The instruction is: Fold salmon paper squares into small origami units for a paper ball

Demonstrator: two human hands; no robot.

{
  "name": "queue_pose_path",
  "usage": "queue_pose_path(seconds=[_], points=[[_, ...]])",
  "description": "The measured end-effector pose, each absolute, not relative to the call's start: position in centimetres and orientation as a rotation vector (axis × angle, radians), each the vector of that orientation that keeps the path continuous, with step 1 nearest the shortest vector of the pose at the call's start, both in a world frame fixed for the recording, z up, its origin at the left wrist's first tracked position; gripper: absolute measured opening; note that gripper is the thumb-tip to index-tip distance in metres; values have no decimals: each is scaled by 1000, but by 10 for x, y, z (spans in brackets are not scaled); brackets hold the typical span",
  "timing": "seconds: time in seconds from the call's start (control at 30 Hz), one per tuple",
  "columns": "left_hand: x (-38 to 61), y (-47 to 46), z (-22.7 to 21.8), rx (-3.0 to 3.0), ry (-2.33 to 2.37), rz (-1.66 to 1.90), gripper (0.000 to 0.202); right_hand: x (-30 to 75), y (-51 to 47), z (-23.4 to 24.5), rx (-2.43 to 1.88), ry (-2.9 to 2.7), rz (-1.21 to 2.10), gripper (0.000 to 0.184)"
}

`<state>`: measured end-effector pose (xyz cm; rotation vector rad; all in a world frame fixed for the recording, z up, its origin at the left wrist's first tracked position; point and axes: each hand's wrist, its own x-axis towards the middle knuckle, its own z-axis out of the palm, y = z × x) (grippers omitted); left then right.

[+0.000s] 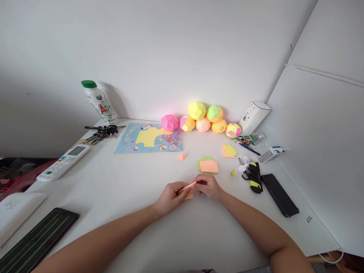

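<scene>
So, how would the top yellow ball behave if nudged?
The yellow ball would probably roll, being rounded and perched above other balls. It's likely light and crushable, since its facets look like folded paper.

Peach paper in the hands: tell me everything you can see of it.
The peach paper is thin, matte and apparently folded: a narrow strip slants up to the right between the hands, and a small flap shows below it. It is pinched between the left grip and the right grip, whose fingers hide much of it. It sits nearer the wearer than the peach-topped note stack. Whether it touches the white table, and its full shape, I can't tell.
</scene>
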<state>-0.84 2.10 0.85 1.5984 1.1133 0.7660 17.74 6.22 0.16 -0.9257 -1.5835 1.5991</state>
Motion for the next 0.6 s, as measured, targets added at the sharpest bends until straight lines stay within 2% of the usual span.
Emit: queue_pose_path(seconds=[0.3,0.6], points=[[-7,22,6,1618,1107,786,45,180,63,-4,-932,-1578,1617,22],[-8,21,13,1637,1059,798,36,180,65,-5,-905,-1587,1614,20]])
